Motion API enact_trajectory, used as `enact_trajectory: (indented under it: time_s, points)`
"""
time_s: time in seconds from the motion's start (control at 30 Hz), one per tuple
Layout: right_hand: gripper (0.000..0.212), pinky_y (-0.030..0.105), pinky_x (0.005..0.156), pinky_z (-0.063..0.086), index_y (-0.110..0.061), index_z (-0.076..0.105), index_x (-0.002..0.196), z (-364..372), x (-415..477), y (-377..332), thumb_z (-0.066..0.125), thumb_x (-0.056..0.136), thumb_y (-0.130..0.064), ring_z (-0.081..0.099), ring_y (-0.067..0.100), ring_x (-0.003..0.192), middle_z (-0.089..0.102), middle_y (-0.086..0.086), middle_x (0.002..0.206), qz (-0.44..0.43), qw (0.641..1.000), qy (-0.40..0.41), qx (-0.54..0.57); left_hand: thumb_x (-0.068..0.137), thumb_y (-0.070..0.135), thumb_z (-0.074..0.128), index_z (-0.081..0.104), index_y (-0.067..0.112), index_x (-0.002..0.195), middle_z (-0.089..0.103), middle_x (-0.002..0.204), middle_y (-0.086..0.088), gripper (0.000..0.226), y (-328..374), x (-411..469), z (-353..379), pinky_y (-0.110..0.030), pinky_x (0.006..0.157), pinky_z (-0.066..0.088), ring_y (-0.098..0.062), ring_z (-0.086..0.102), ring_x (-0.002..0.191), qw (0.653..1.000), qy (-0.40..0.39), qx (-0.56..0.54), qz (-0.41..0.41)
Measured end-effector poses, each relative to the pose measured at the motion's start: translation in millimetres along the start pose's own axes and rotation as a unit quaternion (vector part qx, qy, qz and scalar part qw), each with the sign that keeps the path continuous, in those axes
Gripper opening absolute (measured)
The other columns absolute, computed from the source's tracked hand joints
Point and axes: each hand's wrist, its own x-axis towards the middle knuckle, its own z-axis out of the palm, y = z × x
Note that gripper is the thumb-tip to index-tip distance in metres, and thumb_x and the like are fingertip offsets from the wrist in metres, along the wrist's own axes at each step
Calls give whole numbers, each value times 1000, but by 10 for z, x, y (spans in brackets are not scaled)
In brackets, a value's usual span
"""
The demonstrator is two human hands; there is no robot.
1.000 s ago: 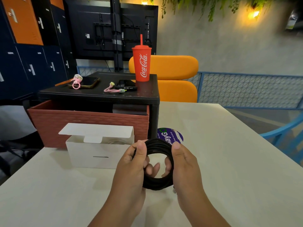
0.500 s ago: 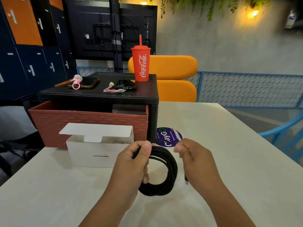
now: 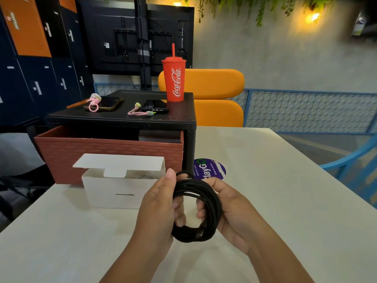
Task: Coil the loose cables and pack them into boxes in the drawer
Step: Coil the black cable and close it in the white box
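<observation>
1. Two hands on one thing: your L hand (image 3: 161, 207) and R hand (image 3: 234, 213) both grip the black cable coil (image 3: 188, 235). You hold it as a ring over the table (image 3: 265, 180), near-centre.
2. L hand: thumb pressed on the coil's far-left edge, fingers curled thru the ring from the left, so it's closed round the cable.
3. R hand: fingers wrapped round the coil's right side, tips showing inside the ring. Also closed round the cable.
4. A plug end shows at the coil's near edge, lying against the loops. Can't tell if the coil's bottom touches the table.
5. The white box (image 3: 120, 193) sits on the table just left of the coil & a bit farther. Its flap lid (image 3: 120, 163) is open, tipped to the far side. Something pale is inside, too dim to ID.
6. Right behind the box is the brick-red drawer (image 3: 110, 154), open under the black stand (image 3: 126, 117). Box & drawer front are v. close; touching or not, can't tell.
7. On the stand: red Coca-Cola cup (image 3: 175, 82) w/ straw at the right, plus two phones (image 3: 108, 102), each w/ a pink strap (image 3: 140, 112).
8. A purple round sticker (image 3: 210, 170) lies on the table just beyond the coil, right of the stand's leg.
9. Bkgd: orange chair (image 3: 214, 88) beyond the table, blue chair (image 3: 350, 162) at the right edge, lockers (image 3: 40, 78) far left.
</observation>
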Motion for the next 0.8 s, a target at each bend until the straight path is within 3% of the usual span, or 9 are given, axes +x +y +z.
enact_trajectory:
  time_s: [0.17, 0.3, 0.33, 0.43, 0.5, 0.63, 0.7, 0.77, 0.8]
  points:
    - [28, 25, 55, 50, -17, 69, 84, -62, -18, 18, 49, 91, 0, 61, 15, 59, 66, 6, 68, 18, 998, -63, 14, 93, 40, 40, 64, 37, 100, 31, 48, 4, 25, 12, -40, 14, -18, 35, 31, -4, 30, 40, 999, -19, 25, 40]
    - [2, 24, 63, 53, -19, 73, 70, -67, -19, 49, 74, 68, -19, 65, 11, 66, 71, 0, 73, 27, 988, -148, -24, 83, 48, 39, 65, 23, 97, 39, 41, 8, 39, 39, -71, 26, -17, 33, 30, -7, 30, 36, 997, -25, 48, 63]
    - [9, 24, 66, 53, -17, 74, 70, -80, -16, 55, 77, 63, -22, 66, 10, 68, 71, -1, 73, 32, 985, -168, -26, 78, 49, 39, 65, 16, 95, 41, 39, 7, 45, 40, -81, 32, -17, 33, 30, -6, 31, 34, 996, -28, 46, 65]
    - [4, 20, 63, 52, -19, 73, 60, -91, -32, 52, 69, 60, -17, 65, 6, 63, 70, -6, 66, 45, 981, -188, -23, 72, 50, 42, 63, 11, 86, 46, 39, 7, 47, 25, -103, 52, -18, 34, 29, -4, 34, 33, 997, -46, 24, 53]
    - [12, 21, 60, 51, -18, 72, 57, -96, -33, 49, 64, 63, -11, 63, 8, 58, 68, -4, 61, 46, 982, -185, -11, 70, 51, 46, 67, 15, 77, 40, 40, 8, 42, 21, -94, 48, -18, 34, 29, -6, 31, 34, 998, -46, 13, 49]
    - [21, 26, 52, 50, -15, 74, 72, -107, 0, 68, 58, 70, -2, 60, 17, 56, 63, 7, 54, 44, 986, -134, 86, 69, 52, 49, 70, 25, 64, 31, 44, 3, 35, 58, -52, -4, -19, 35, 29, -6, 30, 37, 998, -18, 5, 53]
    - [18, 27, 55, 50, -17, 75, 86, -102, 12, 63, 63, 73, -21, 61, 19, 64, 63, 8, 59, 36, 979, -147, 137, 74, 52, 47, 70, 28, 64, 33, 44, 4, 35, 75, -46, -24, -20, 37, 30, -6, 32, 38, 998, 7, 22, 66]
    - [42, 30, 65, 51, -19, 71, 99, -110, 16, 58, 74, 62, -41, 61, 20, 74, 63, 7, 67, 31, 970, -189, 152, 82, 49, 46, 70, 29, 66, 35, 44, 5, 35, 71, -40, -36, -22, 40, 31, -7, 33, 39, 994, 36, 52, 86]
    - [52, 30, 68, 51, -19, 68, 104, -96, 9, 60, 78, 57, -40, 60, 19, 76, 62, 5, 69, 22, 972, -194, 127, 84, 49, 45, 70, 30, 68, 36, 44, 5, 36, 61, -39, -37, -24, 42, 32, -8, 34, 40, 991, 49, 69, 101]
